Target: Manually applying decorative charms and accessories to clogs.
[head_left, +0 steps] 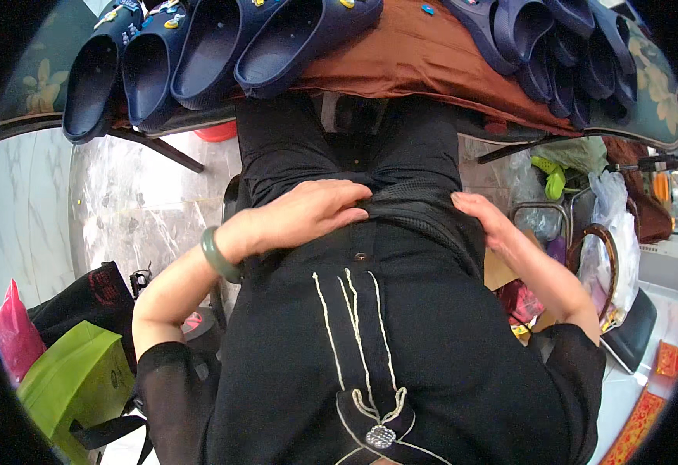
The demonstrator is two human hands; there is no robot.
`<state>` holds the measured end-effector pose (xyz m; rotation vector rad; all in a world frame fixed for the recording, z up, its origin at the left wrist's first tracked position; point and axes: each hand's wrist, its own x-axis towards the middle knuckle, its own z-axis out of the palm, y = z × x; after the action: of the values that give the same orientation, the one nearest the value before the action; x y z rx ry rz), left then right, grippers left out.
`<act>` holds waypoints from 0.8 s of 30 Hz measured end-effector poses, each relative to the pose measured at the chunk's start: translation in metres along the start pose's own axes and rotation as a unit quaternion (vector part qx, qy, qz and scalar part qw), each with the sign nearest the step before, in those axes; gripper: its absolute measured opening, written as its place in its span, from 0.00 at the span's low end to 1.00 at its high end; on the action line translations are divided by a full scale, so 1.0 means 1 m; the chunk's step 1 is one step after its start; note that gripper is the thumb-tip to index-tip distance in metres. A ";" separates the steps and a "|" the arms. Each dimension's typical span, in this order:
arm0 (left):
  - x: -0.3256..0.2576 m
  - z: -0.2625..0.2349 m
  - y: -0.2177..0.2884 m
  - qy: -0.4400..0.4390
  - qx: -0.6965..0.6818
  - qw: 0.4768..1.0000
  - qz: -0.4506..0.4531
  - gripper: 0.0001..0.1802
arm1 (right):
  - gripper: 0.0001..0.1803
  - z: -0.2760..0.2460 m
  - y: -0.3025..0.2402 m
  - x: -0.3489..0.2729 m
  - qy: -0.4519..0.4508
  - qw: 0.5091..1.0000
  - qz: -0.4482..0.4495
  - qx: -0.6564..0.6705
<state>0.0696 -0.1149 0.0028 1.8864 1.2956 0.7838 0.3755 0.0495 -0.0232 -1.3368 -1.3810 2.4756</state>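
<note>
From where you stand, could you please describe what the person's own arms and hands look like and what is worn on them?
Both forearms are bare below black sleeves of thin, slightly sheer fabric. The left sleeve ends near the elbow, as does the right sleeve. The left hand has a smooth green bangle round its wrist. The right hand wears nothing visible: no ring, watch or glove.

Looks like a small footwear stall or shop. Rows of navy clogs [199, 54], some studded with little charms, laid out for sale on a folding table [664, 93] draped in rust-brown cloth [408, 54]. Crowded around it on the marble floor [129, 201]: a green tote bag [75, 380], plastic bags [614, 232] and a pink sack [13, 341].
</note>
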 end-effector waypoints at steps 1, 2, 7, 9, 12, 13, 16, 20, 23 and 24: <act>0.005 -0.007 0.001 -0.052 -0.064 0.996 -0.033 0.18 | 0.16 0.003 -0.001 -0.002 -0.001 1.000 0.000 -0.001; 0.009 -0.018 0.008 -0.102 -0.086 0.987 -0.093 0.19 | 0.15 0.008 -0.006 -0.004 -0.009 1.000 -0.008 -0.008; 0.000 -0.010 -0.006 -0.099 -0.204 0.967 -0.112 0.22 | 0.13 0.002 -0.004 0.007 0.003 0.988 -0.062 -0.142; 0.003 -0.017 -0.006 -0.148 -0.203 0.957 -0.145 0.23 | 0.14 0.002 -0.020 0.016 -0.013 0.947 -0.150 -0.285; -0.002 -0.024 -0.010 -0.144 -0.201 0.960 -0.127 0.21 | 0.16 0.013 -0.041 0.028 -0.047 0.900 -0.184 -0.392; -0.004 -0.028 -0.008 -0.144 -0.177 0.967 -0.113 0.20 | 0.16 0.016 -0.046 0.032 -0.068 0.917 -0.132 -0.370; -0.004 -0.044 -0.010 0.064 -0.135 0.984 -0.093 0.14 | 0.17 0.007 -0.051 0.048 -0.061 0.926 -0.105 -0.358; 0.015 -0.095 -0.042 0.266 0.023 0.959 -0.091 0.14 | 0.20 0.002 -0.069 0.084 -0.024 0.879 -0.259 -0.400; 0.047 -0.125 -0.031 0.302 -0.144 0.913 -0.235 0.28 | 0.20 0.014 -0.102 0.109 0.006 0.775 -0.392 -0.495; 0.064 -0.133 -0.035 0.282 -0.078 0.927 -0.232 0.30 | 0.19 0.012 -0.111 0.114 0.056 0.724 -0.450 -0.520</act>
<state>-0.0340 -0.0174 0.0549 1.1782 1.8731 1.1706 0.2533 0.1525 -0.0189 -0.4476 -2.6305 0.9058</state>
